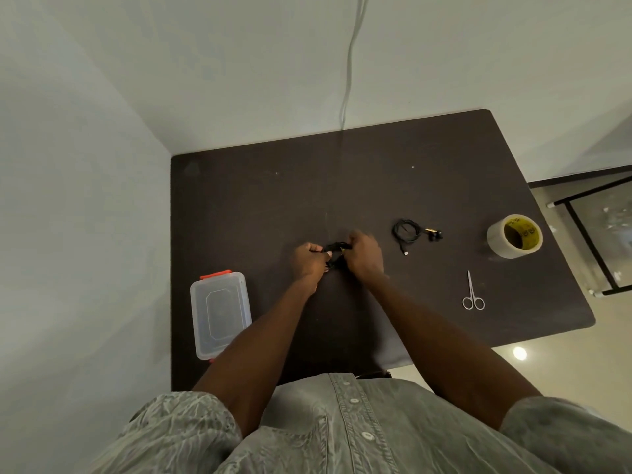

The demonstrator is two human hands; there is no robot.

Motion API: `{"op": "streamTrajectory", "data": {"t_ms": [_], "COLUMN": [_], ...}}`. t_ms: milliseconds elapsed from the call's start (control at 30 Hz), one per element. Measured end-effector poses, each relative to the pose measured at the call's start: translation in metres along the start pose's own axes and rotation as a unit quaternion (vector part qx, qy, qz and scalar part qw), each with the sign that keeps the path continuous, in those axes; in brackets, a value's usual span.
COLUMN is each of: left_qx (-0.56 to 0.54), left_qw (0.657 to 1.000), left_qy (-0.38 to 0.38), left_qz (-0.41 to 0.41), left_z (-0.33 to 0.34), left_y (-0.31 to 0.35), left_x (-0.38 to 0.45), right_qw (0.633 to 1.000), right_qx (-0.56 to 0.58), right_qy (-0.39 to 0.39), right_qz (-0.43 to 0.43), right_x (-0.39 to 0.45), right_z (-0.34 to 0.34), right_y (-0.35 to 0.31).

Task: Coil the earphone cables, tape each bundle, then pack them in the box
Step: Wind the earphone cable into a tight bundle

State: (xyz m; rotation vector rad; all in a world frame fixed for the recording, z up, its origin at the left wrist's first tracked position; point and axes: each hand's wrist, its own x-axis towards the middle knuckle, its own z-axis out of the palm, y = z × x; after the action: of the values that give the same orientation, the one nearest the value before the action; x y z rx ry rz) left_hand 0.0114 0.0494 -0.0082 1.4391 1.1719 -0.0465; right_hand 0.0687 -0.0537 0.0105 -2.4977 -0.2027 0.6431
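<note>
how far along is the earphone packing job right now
Early. Done: the second black earphone cable lies loosely coiled on the dark table, with no tape visible on it. In hand: the left hand and right hand both grip a black earphone cable, apparently coiling it. Left: the clear tape roll and small silver scissors lie untouched, and the clear plastic box with red clips is closed.

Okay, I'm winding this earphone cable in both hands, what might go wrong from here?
Both hands, left hand and right hand, are busy gripping the black cable, while the tape roll and scissors lie well off to the right; letting go to fetch them may let the coil spring loose. The other earphones lie loosely coiled and untaped nearby, so a sweeping reach might snag them. The box still has its lid on.
</note>
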Motion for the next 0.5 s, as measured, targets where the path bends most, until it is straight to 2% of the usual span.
{"op": "streamTrajectory", "data": {"t_ms": [67,200,400,500], "left_qx": [0.022,0.101,0.158,0.159], "left_qw": [1.000,0.993,0.984,0.984], "left_qy": [0.005,0.047,0.072,0.077], "left_qz": [0.007,0.048,0.023,0.014], "left_z": [0.001,0.002,-0.003,-0.005], "left_y": [-0.001,0.002,0.005,0.005], "left_x": [0.002,-0.001,-0.005,-0.003], "right_qw": [1.000,0.991,0.994,0.988], "right_qx": [-0.014,-0.122,-0.070,-0.108], "right_qy": [0.004,0.006,-0.028,-0.058], "right_qz": [-0.008,-0.056,-0.080,-0.094], "right_x": [0.000,-0.002,-0.008,-0.008], "right_z": [0.002,0.002,-0.005,-0.005], "right_y": [0.004,0.011,0.018,0.020]}}
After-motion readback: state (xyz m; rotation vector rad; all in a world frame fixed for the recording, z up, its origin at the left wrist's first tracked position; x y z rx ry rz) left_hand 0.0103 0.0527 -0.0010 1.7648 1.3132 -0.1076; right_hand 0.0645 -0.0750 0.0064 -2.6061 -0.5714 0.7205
